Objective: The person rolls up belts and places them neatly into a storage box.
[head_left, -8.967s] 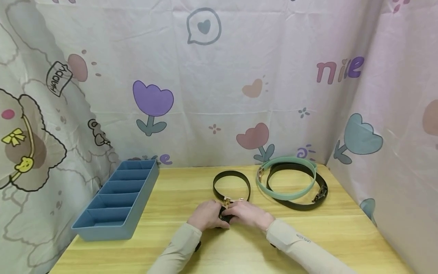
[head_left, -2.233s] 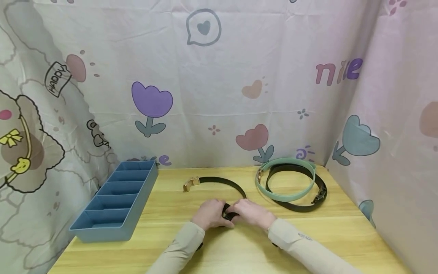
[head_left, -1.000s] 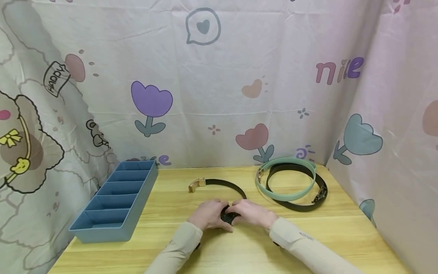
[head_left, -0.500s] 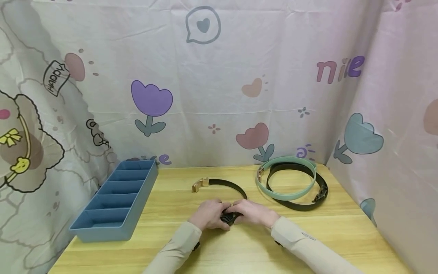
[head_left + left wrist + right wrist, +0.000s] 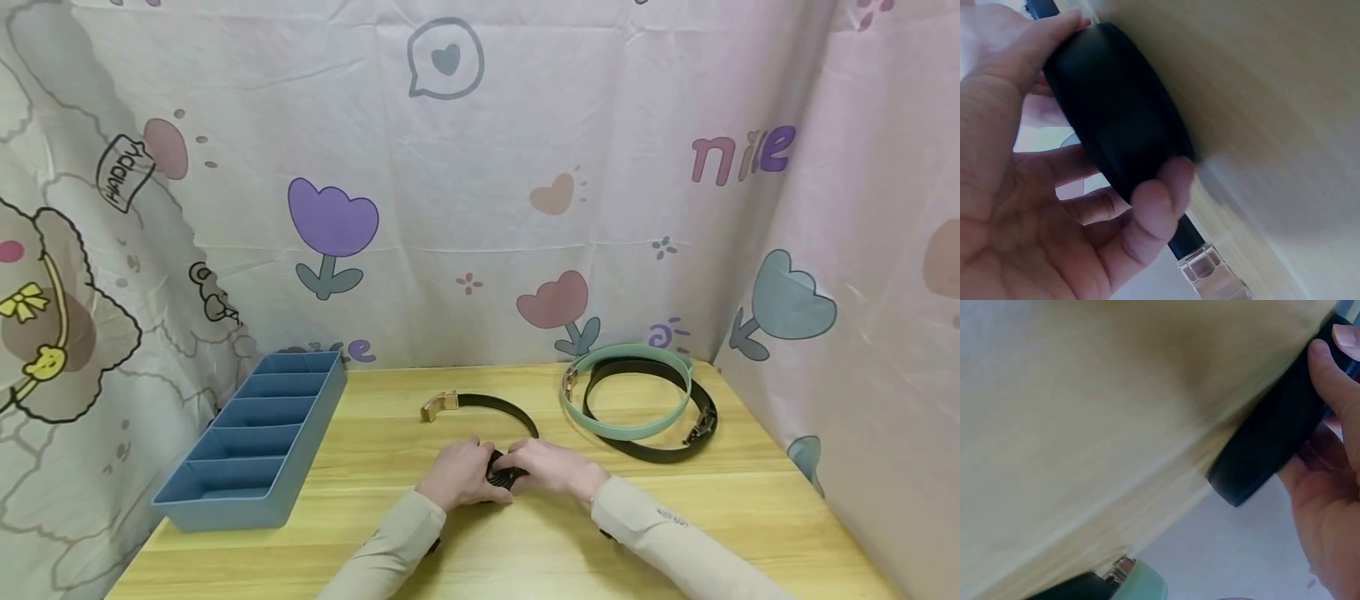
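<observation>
A black belt with a gold buckle (image 5: 438, 404) is partly rolled into a tight coil (image 5: 504, 477) on the table. My left hand (image 5: 462, 473) grips the coil from the left. In the left wrist view its fingertips and thumb curl round the smooth outer layer of the coil (image 5: 1116, 112). From the other side my right hand (image 5: 551, 467) pinches the coil, its thumb and fingers on the strap in the right wrist view. The unrolled strap (image 5: 495, 402) arcs behind the hands, and the buckle end lies free toward the back left. The hands hide part of the coil.
At the left stands a blue-grey tray (image 5: 277, 492) with several compartments in a row. Toward the back right lie a mint-green belt (image 5: 633, 432) and another black belt (image 5: 660, 454), looped and overlapping. A patterned curtain (image 5: 465, 317) hangs behind the wooden table (image 5: 570, 550).
Nine seconds ago the strap made a round loop with its buckle by the hands; now it is an open arc, buckle to the left. Since 2.2 s ago the buckle has shifted slightly right.
</observation>
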`<action>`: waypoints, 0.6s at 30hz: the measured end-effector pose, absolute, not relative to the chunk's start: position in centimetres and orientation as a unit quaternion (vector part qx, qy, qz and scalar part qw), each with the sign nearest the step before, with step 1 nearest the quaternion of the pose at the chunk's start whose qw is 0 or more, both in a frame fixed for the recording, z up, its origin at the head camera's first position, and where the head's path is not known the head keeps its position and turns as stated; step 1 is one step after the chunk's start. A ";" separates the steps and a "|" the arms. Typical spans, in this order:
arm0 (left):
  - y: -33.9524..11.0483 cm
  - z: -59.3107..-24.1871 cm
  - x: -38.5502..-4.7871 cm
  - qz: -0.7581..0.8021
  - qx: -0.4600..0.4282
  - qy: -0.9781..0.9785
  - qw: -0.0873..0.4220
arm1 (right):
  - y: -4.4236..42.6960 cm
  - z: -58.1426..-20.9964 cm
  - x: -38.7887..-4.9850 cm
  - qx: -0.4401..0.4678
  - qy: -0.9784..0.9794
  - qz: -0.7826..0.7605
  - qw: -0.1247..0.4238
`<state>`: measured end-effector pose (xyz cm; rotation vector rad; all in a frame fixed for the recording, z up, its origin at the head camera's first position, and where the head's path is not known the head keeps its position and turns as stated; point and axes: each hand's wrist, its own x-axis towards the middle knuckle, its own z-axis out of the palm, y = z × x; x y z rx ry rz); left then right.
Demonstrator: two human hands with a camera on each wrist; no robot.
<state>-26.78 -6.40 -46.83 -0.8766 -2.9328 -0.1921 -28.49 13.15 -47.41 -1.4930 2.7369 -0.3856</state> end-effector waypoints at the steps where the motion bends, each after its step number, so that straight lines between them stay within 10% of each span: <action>1: -6.4 -46.8 -26.8 -0.062 -0.288 -0.955 0.034 | 13.2 -47.4 -28.6 -0.482 0.867 -0.125 0.000; 18: -6.9 -46.7 -27.1 -0.065 -0.287 -0.956 -0.003 | 12.9 -47.2 -28.5 -0.495 0.862 -0.107 -0.034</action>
